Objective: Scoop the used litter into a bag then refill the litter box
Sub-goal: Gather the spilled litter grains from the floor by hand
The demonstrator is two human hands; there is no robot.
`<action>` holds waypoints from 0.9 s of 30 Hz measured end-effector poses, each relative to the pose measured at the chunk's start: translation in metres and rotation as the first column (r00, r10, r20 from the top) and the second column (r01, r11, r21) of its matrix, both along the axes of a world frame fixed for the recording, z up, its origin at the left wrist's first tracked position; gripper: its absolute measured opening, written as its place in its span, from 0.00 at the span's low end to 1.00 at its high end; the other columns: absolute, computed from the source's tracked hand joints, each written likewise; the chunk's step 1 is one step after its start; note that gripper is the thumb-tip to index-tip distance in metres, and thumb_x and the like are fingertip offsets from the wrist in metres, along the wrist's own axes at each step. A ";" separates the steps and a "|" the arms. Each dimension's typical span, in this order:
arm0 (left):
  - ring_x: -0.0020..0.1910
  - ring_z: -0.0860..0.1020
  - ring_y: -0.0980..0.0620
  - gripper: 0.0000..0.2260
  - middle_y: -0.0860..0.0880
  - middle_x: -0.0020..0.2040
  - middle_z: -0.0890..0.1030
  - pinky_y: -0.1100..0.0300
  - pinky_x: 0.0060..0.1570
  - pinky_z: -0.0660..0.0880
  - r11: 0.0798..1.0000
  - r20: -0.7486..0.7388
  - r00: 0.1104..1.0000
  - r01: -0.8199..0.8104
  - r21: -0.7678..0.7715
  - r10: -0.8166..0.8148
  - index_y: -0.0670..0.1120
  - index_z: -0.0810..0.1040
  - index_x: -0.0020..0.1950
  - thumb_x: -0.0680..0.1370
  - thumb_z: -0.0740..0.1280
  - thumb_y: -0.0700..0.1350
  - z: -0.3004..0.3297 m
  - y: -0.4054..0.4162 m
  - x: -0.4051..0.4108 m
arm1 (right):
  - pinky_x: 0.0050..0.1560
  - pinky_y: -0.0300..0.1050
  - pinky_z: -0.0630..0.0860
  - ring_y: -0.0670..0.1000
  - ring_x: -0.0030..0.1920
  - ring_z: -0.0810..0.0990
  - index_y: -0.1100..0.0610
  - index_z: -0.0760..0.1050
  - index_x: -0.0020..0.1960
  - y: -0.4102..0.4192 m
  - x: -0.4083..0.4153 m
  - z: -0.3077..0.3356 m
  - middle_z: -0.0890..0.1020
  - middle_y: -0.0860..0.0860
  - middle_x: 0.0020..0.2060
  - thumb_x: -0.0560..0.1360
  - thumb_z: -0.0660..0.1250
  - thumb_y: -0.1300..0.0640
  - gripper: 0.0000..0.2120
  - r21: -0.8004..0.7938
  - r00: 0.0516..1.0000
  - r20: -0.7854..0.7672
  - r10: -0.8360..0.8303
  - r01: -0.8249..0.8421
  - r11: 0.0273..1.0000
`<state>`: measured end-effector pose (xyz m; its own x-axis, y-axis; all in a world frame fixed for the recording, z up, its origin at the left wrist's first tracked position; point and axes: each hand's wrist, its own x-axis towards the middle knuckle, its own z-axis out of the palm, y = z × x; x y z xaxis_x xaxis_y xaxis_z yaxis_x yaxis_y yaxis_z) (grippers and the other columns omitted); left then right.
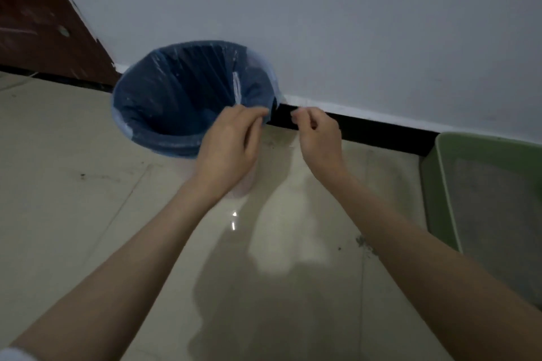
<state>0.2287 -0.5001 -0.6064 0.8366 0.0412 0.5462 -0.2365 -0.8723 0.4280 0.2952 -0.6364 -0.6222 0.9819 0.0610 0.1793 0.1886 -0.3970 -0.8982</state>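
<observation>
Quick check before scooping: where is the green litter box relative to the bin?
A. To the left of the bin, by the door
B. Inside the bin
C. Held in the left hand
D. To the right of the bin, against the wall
D: the litter box sits at the right edge by the wall, while the bin stands left of it.

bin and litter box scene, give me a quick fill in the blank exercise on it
1. The bin is lined with a bag whose colour is ____.
2. The left hand pinches the bag's edge at the bin's ____.
3. The green litter box sits on the floor to the ____ of the bin.
4. The right hand has curled fingers and is beside the bin, in front of the black ____ of the wall.

Missing words: blue; rim; right; baseboard
</observation>
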 end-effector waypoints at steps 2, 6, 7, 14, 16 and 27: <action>0.45 0.74 0.50 0.12 0.47 0.43 0.78 0.63 0.47 0.68 0.992 -0.030 0.991 0.126 -0.027 -0.127 0.40 0.79 0.55 0.78 0.59 0.42 -0.039 -0.028 -0.022 | 0.49 0.42 0.70 0.52 0.49 0.78 0.60 0.77 0.50 -0.029 -0.017 -0.040 0.81 0.55 0.48 0.80 0.57 0.56 0.12 -0.045 0.994 -0.106 -0.037 0.032 0.998; 0.60 0.72 0.45 0.19 0.42 0.60 0.77 0.49 0.52 0.76 0.974 -0.362 0.920 0.203 0.102 -0.153 0.41 0.73 0.64 0.79 0.55 0.48 -0.153 -0.052 -0.070 | 0.62 0.42 0.65 0.54 0.63 0.73 0.61 0.73 0.64 -0.089 -0.066 -0.131 0.77 0.56 0.61 0.81 0.56 0.56 0.15 -0.269 0.972 -0.229 -0.049 -0.015 0.963; 0.66 0.68 0.43 0.23 0.40 0.67 0.72 0.45 0.59 0.73 0.979 -0.475 0.876 0.159 0.128 -0.080 0.41 0.67 0.70 0.79 0.52 0.52 -0.178 -0.050 -0.078 | 0.66 0.42 0.62 0.55 0.67 0.69 0.62 0.70 0.67 -0.103 -0.078 -0.152 0.74 0.57 0.64 0.81 0.56 0.56 0.17 -0.338 0.961 -0.271 -0.063 -0.033 0.941; 0.75 0.48 0.38 0.36 0.38 0.76 0.51 0.42 0.72 0.46 0.947 -0.724 0.620 -0.114 0.300 0.304 0.40 0.51 0.76 0.75 0.43 0.63 -0.264 -0.015 -0.114 | 0.75 0.49 0.51 0.57 0.74 0.57 0.64 0.58 0.73 -0.192 -0.127 -0.231 0.61 0.60 0.73 0.80 0.51 0.51 0.27 -0.602 0.884 -0.323 -0.339 0.085 0.794; 0.75 0.50 0.38 0.36 0.36 0.75 0.53 0.42 0.72 0.46 0.937 -0.693 0.640 -0.134 0.323 0.331 0.37 0.53 0.75 0.76 0.45 0.61 -0.267 -0.021 -0.103 | 0.75 0.50 0.49 0.57 0.75 0.55 0.65 0.56 0.74 -0.202 -0.132 -0.239 0.59 0.60 0.74 0.79 0.50 0.51 0.28 -0.653 0.889 -0.279 -0.363 0.102 0.750; 0.72 0.62 0.40 0.23 0.35 0.71 0.64 0.52 0.73 0.52 0.965 -0.531 0.842 0.213 0.156 -0.100 0.33 0.63 0.70 0.80 0.49 0.45 -0.285 -0.149 0.018 | 0.73 0.48 0.50 0.57 0.72 0.63 0.66 0.61 0.72 -0.160 -0.084 -0.270 0.66 0.61 0.71 0.80 0.47 0.53 0.25 -0.729 0.952 -0.054 -0.302 0.169 0.664</action>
<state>0.2469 -0.6490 -0.8911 0.9841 -0.1771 0.0172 -0.1720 -0.9224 0.3459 0.2109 -0.7963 -0.8917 0.9907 -0.1336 0.0248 -0.1178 -0.9351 -0.3343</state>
